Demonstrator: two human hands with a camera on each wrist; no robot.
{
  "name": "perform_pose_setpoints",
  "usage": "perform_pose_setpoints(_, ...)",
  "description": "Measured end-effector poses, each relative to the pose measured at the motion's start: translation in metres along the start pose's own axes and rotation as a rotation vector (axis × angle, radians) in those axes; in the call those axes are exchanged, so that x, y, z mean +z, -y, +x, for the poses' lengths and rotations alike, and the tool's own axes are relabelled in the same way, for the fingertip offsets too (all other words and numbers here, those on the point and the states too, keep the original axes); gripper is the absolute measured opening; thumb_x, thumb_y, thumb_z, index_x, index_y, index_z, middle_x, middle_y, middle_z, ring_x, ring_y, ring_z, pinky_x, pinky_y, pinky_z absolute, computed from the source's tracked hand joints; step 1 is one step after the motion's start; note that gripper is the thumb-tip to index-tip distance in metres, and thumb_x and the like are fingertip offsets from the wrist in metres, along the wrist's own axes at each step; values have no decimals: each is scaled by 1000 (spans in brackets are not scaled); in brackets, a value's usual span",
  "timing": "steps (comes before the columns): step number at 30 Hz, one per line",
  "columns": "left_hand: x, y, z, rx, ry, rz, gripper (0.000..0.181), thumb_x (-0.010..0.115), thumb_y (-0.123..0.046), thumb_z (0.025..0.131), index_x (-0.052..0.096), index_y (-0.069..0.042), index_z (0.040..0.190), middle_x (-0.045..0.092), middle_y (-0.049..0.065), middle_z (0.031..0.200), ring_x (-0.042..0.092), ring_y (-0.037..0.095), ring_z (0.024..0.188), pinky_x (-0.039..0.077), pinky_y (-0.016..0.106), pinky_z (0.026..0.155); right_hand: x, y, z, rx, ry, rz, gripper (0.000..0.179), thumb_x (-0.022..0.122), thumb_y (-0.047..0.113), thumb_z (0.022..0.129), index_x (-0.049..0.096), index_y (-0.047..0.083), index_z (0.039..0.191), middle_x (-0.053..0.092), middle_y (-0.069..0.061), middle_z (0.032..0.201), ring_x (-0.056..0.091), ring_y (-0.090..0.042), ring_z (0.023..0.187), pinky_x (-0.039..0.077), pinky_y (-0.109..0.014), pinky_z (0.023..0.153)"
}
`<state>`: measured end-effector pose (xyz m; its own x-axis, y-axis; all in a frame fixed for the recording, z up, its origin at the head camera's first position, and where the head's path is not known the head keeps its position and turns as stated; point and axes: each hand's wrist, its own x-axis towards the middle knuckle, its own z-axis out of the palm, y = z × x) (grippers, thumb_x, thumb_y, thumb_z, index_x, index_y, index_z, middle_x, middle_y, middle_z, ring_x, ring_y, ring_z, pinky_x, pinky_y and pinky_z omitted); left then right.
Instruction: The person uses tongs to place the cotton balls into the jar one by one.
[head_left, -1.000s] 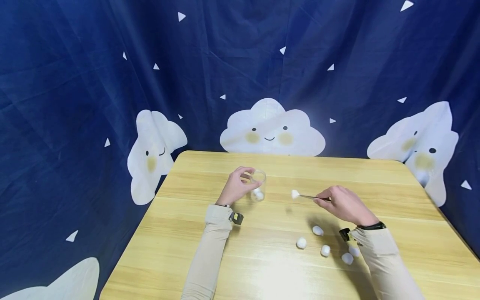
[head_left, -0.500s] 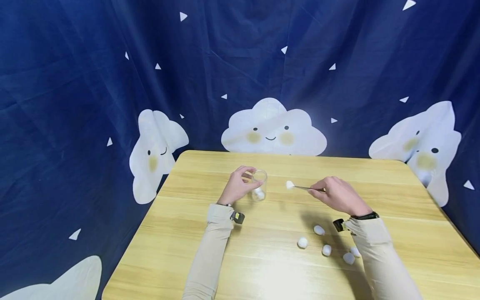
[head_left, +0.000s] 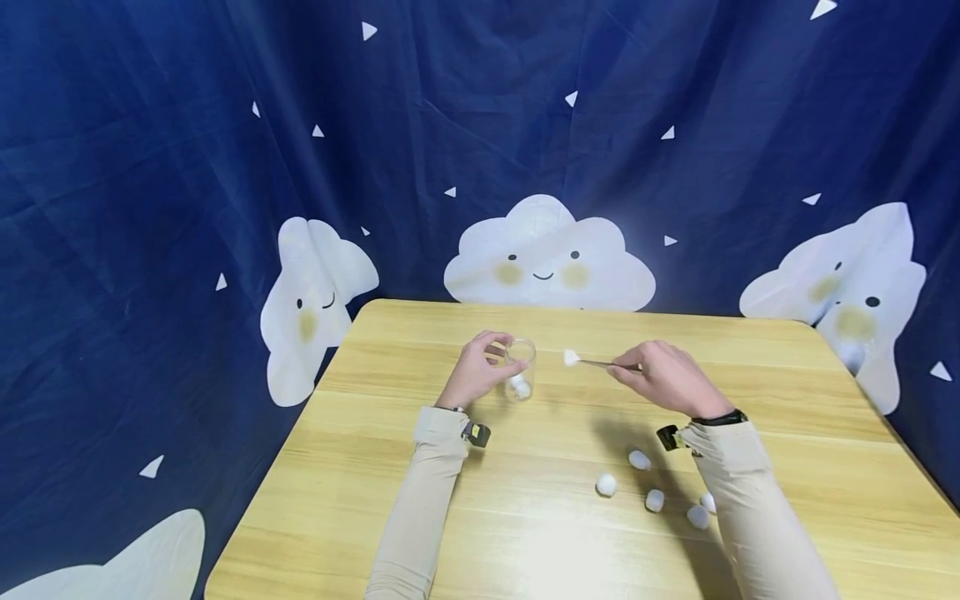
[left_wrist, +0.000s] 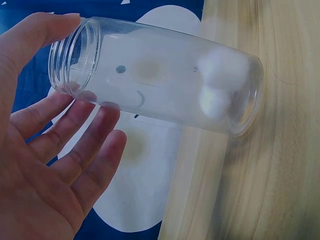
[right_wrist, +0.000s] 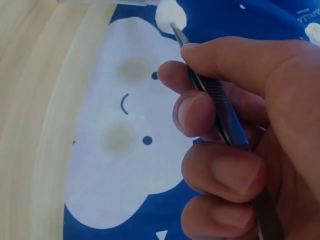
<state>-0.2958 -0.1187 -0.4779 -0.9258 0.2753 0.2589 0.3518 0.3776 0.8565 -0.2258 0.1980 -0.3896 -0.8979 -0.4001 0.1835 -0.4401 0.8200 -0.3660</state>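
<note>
My left hand [head_left: 477,369] grips a clear jar [left_wrist: 150,75] near its threaded mouth, thumb on one side and fingers on the other. The jar stands upright on the table, with cotton balls [left_wrist: 220,75] at its bottom. My right hand [head_left: 667,377] pinches metal tweezers [right_wrist: 220,102] between thumb and fingers. At the tweezers' tips is a single white cotton ball [right_wrist: 171,17], held above the table to the right of the jar's mouth. In the right wrist view a strip of the jar [right_wrist: 110,1] shows at the top edge.
Several loose cotton balls [head_left: 655,500] lie on the wooden table [head_left: 337,467] in front of my right hand, some close to the right sleeve [head_left: 750,492]. Behind the table hangs a dark blue curtain [head_left: 495,100] with printed smiling clouds.
My right hand has moved left and away from me, bringing the tweezers and cotton ball closer to the jar. The left hand keeps its hold on the jar.
</note>
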Motion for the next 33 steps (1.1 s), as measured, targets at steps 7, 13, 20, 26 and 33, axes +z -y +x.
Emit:
perform_pose_setpoints(7, 0, -1, -1, 6, 2, 5, 54, 85, -35, 86, 66, -12, 131, 67, 5, 129, 68, 22, 110, 60, 39, 94, -3, 4, 7, -6, -8, -9, 16, 70, 22, 98, 84, 15, 103, 81, -4, 94, 50, -10, 64, 33, -26, 52)
perform_pose_setpoints(13, 0, -1, -1, 7, -1, 9, 54, 85, -35, 86, 66, -12, 131, 67, 5, 128, 68, 22, 109, 60, 38, 94, -6, 7, 13, -18, -31, -19, 15, 71, 22, 97, 84, 16, 100, 81, -4, 94, 53, -11, 67, 37, -27, 55)
perform_pose_setpoints(20, -1, -1, -1, 2, 0, 7, 55, 85, -35, 86, 66, -11, 132, 67, 5, 129, 68, 22, 109, 60, 38, 94, -6, 9, 20, -27, -43, -25, 15, 71, 23, 97, 84, 18, 102, 81, -3, 96, 53, -11, 67, 37, -27, 55)
perform_pose_setpoints(26, -1, -1, -1, 2, -1, 5, 54, 85, -34, 85, 67, -12, 131, 67, 5, 129, 68, 22, 109, 60, 38, 95, -6, 13, 26, -26, -34, -13, 17, 71, 24, 97, 84, 17, 105, 81, -4, 99, 52, -11, 65, 34, -27, 54)
perform_pose_setpoints(33, -1, -4, -1, -3, 2, 2, 54, 86, -34, 85, 67, -12, 131, 67, 6, 129, 67, 22, 110, 60, 38, 95, -6, 17, 32, -16, -15, 5, 17, 70, 25, 98, 84, 18, 105, 81, -3, 97, 45, -11, 58, 29, -27, 50)
